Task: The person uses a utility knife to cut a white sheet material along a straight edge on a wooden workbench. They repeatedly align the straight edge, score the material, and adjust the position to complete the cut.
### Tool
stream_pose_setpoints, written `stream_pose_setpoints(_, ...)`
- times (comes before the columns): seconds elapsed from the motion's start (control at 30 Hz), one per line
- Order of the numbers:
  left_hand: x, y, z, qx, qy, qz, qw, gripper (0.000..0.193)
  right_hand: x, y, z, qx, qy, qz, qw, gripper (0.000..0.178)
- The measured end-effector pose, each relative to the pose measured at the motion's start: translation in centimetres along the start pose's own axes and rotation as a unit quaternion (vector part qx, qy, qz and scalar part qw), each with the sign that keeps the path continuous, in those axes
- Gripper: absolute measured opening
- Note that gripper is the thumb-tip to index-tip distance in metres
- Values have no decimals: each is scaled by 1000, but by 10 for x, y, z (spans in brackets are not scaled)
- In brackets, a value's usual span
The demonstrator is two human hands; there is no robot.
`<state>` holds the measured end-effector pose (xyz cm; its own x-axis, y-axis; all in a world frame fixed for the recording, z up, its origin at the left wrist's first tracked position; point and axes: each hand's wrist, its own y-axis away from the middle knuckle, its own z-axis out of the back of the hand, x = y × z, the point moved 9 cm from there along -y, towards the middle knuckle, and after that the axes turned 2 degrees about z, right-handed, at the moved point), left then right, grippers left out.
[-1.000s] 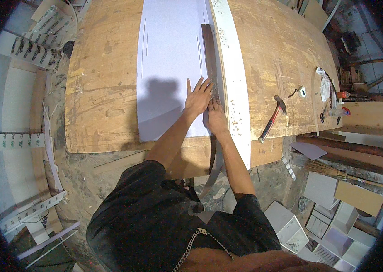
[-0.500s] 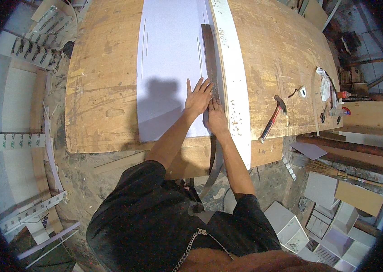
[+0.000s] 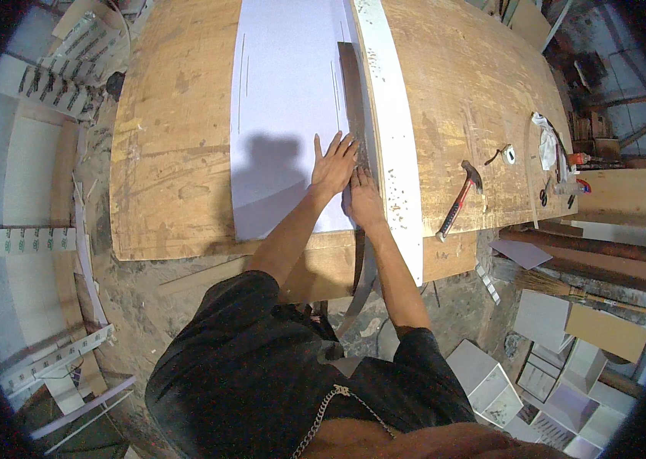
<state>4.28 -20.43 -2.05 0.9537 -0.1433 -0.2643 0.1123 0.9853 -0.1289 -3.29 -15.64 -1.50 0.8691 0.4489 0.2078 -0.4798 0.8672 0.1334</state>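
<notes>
A pale lilac panel [image 3: 285,84] lies lengthwise on the wooden worktable. Along its right side runs a long dark brown strip [image 3: 350,80], with its lower part hanging in a curve over the table's near edge. My left hand [image 3: 333,167] lies flat with fingers spread, on the panel's right margin, fingertips at the strip. Just below and to the right, my right hand [image 3: 366,200] rests stretched out with its fingers flat on the strip. What lies beneath both palms is hidden. Right of the strip stretches a long white board [image 3: 396,145] with brown marks.
On the worktable [image 3: 170,153] lie a claw hammer [image 3: 460,200] with a red and black handle, a tape measure [image 3: 509,154] and scissors [image 3: 544,197]. A broom [image 3: 568,292] and box-like cabinet parts [image 3: 568,405] are on the floor at right. Boards [image 3: 32,176] lie at left.
</notes>
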Motion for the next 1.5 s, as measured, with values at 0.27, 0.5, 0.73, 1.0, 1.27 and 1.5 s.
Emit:
stream_pose_setpoints(0.27, 0, 1, 0, -9, -4, -3, 1000, 46, 2, 0, -2, 23, 21, -1, 1000, 68)
stream_pose_setpoints(0.5, 0, 1, 0, -4, -1, -4, 1000, 46, 1, 2, -2, 22, 9, -7, 1000, 72)
stream_pose_setpoints(0.73, 1, 2, 0, -13, -5, -4, 1000, 45, 8, 6, 15, 1, -41, -4, 999, 80)
stream_pose_setpoints(1.0, -7, -3, 4, 8, -7, -25, 1000, 62, -37, -48, 21, -113, -201, -39, 972, 71)
stream_pose_setpoints(1.27, 2, 2, -4, -25, 2, -10, 1000, 64, -39, -94, 10, -6, -258, -235, 937, 65)
stream_pose_setpoints(1.5, 3, 0, -3, -35, -22, -2, 999, 65, -40, -114, 12, 12, -223, -240, 945, 75)
